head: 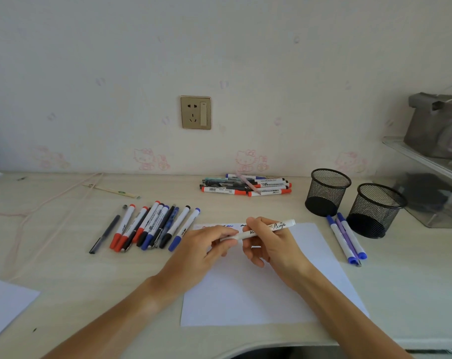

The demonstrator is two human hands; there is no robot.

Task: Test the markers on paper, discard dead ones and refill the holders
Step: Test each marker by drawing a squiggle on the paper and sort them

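Both hands are on one white marker (pixel 263 230) right now, held level just above the top edge of the paper (pixel 258 286). The right hand (pixel 274 244) has its grip wrapped round the barrel, fingers curled under it, while the left hand (pixel 209 242) pinches the marker's left end, where the cap would sit; whether the cap is on or off is hidden by the fingers.

It looks like the uncapping or recapping moment of a test. Just beyond the grip, along the paper's far edge, sit short scribbles (pixel 227 225) in red, blue and black, so several pens seem to be checked already.

To do this well: pull the cap straight along the barrel, no twisting sideways, keep the right grip firm near the middle, then bring the tip down on bare paper just this side of the earlier marks so the new line reads on its own.

Left of the grip lies a fanned row of markers (pixel 149 226) on the bench (pixel 64 255). Beyond the grip, near the wall, a second pile (pixel 245 186). To the right, three blue and purple pens (pixel 346 239) lie just beside two black mesh holders (pixel 328 193), both looking empty, so refilling has not begun.
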